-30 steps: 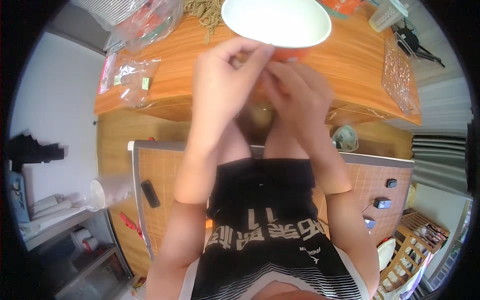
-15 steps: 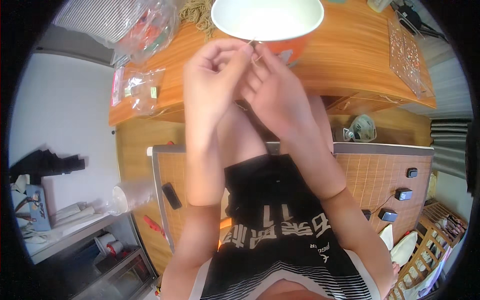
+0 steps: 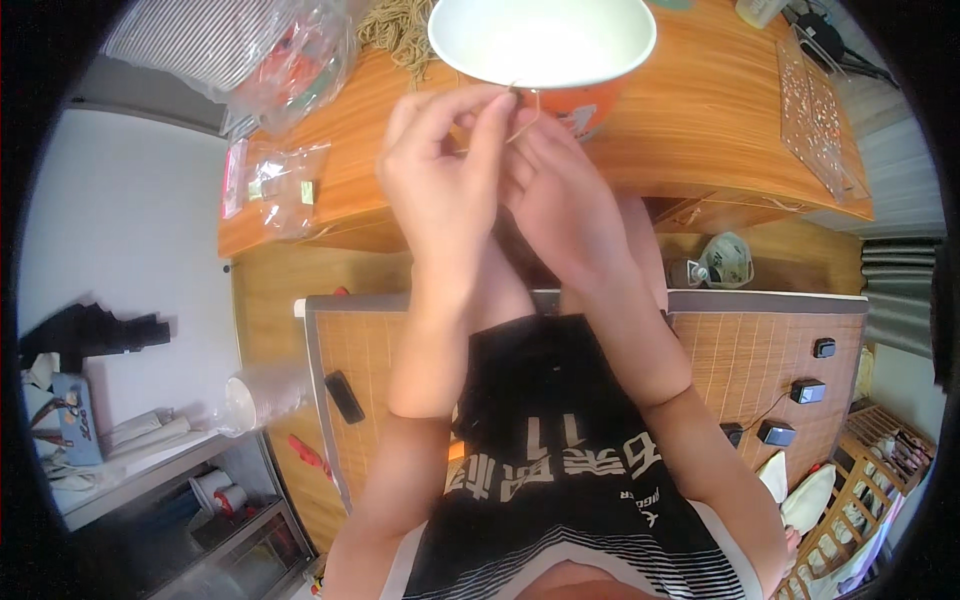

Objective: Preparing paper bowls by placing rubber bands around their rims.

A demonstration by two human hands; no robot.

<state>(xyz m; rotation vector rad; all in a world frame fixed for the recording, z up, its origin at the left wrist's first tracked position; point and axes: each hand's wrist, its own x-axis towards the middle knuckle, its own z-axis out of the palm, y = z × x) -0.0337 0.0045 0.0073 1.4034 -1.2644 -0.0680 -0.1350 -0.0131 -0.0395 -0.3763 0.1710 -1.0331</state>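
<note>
Beside the white-lined orange bucket [image 3: 592, 102], both hands [image 3: 442, 145] [image 3: 562, 190] hold cord [image 3: 524, 130].

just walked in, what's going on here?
A person is handling a thin tan string with both bare hands. The left hand pinches it between thumb and finger; the right hand is close beside, its exact grip unclear. They are just in front of an orange-and-white tub on the table. A tangled string bundle lies left of the tub.
</note>
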